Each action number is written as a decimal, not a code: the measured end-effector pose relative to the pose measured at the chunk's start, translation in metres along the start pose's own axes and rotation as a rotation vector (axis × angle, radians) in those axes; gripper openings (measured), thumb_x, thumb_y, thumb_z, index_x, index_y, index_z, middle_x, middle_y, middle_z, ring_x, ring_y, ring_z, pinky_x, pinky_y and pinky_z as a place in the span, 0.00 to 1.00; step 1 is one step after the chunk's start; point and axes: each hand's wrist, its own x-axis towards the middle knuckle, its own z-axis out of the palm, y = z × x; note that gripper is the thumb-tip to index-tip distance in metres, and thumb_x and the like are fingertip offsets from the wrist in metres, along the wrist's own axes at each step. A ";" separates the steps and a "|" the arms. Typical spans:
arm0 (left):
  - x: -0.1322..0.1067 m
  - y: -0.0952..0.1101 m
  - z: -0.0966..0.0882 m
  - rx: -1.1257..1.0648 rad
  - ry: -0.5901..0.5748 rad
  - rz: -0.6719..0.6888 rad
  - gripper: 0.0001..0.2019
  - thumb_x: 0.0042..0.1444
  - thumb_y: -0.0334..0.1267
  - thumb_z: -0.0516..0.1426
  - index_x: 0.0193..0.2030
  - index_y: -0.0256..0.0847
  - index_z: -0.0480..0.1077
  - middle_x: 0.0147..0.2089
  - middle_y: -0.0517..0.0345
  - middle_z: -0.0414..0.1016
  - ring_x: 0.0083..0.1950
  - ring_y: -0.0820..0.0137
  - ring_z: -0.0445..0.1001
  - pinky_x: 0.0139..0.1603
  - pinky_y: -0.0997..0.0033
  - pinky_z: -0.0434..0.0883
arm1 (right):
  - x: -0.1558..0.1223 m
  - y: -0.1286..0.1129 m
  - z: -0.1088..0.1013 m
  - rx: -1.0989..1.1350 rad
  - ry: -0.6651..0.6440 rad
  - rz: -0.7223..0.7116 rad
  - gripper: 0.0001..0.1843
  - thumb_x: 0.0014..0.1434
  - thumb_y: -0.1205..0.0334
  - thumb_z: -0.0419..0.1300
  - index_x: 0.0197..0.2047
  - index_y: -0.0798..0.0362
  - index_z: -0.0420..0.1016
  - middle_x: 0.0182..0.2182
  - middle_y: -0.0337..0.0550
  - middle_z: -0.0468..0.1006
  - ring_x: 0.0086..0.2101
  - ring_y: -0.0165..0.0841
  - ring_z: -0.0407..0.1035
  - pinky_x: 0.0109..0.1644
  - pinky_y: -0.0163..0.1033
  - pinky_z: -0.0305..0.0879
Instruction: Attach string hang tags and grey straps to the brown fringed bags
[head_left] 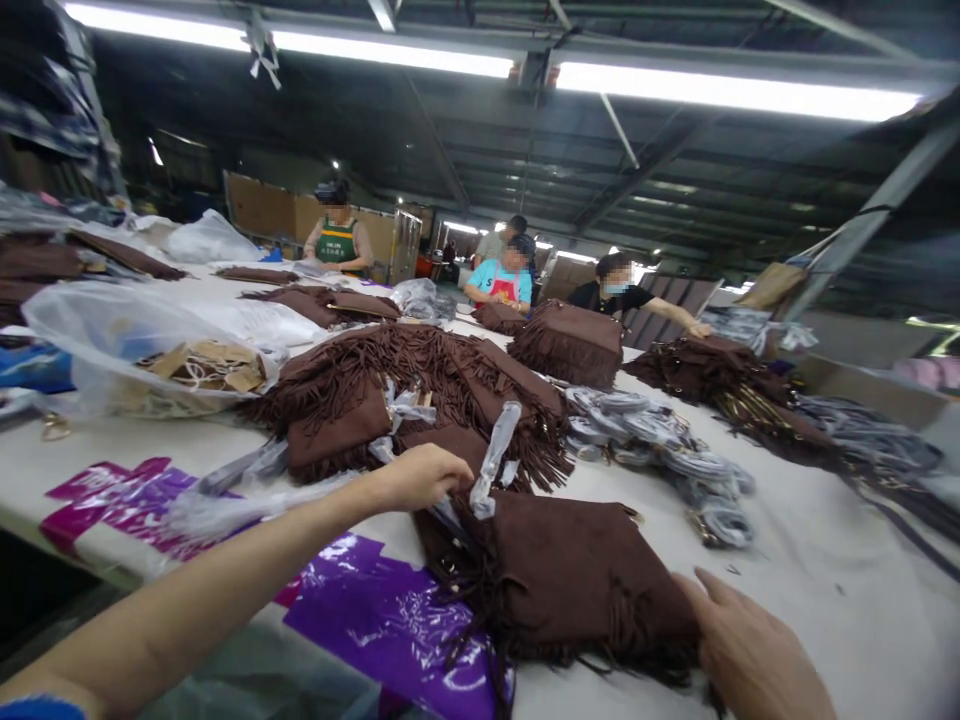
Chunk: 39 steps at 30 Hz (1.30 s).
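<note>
Brown fringed bag, seemingly being steadied: your left hand curled, grip unclear, right hand open; next move needs even support

White table holds bags and, apparently, straps.

left hand: fingers curled, arm outstretched | right hand: lower (forearm cropped)

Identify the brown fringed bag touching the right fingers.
The front brown fringed bag, its side against the right fingers; other brown bags lie farther back.
</note>
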 end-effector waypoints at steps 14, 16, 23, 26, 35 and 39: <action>0.051 0.019 0.050 0.599 -0.003 0.064 0.10 0.57 0.25 0.53 0.45 0.33 0.70 0.48 0.44 0.71 0.45 0.61 0.76 0.43 0.63 0.77 | 0.160 -0.160 -0.036 0.539 -0.272 0.131 0.20 0.67 0.54 0.50 0.56 0.56 0.68 0.43 0.56 0.81 0.46 0.45 0.75 0.45 0.42 0.67; 0.051 0.015 0.050 0.612 0.010 0.063 0.10 0.59 0.26 0.52 0.45 0.33 0.71 0.47 0.45 0.71 0.44 0.62 0.77 0.41 0.64 0.78 | 0.174 -0.167 -0.028 0.529 -0.300 0.172 0.24 0.62 0.54 0.57 0.58 0.58 0.66 0.44 0.59 0.80 0.46 0.47 0.75 0.44 0.43 0.67; 0.048 0.004 0.053 0.638 0.042 0.118 0.08 0.63 0.29 0.51 0.40 0.35 0.72 0.39 0.49 0.73 0.38 0.63 0.78 0.34 0.65 0.77 | 0.181 -0.142 -0.017 0.501 -0.195 0.206 0.23 0.59 0.61 0.59 0.58 0.45 0.67 0.46 0.42 0.80 0.46 0.37 0.74 0.43 0.35 0.64; 0.043 0.004 0.046 0.672 0.091 0.160 0.07 0.63 0.28 0.52 0.37 0.36 0.70 0.37 0.51 0.73 0.35 0.64 0.78 0.32 0.68 0.76 | 0.166 -0.087 -0.010 0.424 -0.121 0.346 0.22 0.62 0.61 0.54 0.59 0.48 0.68 0.44 0.46 0.81 0.44 0.39 0.75 0.41 0.37 0.65; 0.036 0.007 0.033 0.735 0.144 0.159 0.06 0.62 0.27 0.51 0.38 0.36 0.68 0.39 0.51 0.73 0.33 0.67 0.77 0.28 0.72 0.73 | 0.096 -0.006 -0.008 0.307 0.108 0.174 0.26 0.64 0.61 0.49 0.63 0.63 0.63 0.53 0.67 0.74 0.55 0.51 0.67 0.57 0.56 0.63; 0.045 0.011 0.034 0.732 0.186 0.165 0.06 0.62 0.27 0.50 0.38 0.35 0.68 0.38 0.51 0.72 0.32 0.66 0.77 0.26 0.70 0.73 | 0.098 -0.058 -0.009 0.640 -0.232 -0.291 0.21 0.61 0.57 0.51 0.55 0.52 0.70 0.47 0.49 0.79 0.49 0.40 0.72 0.55 0.44 0.66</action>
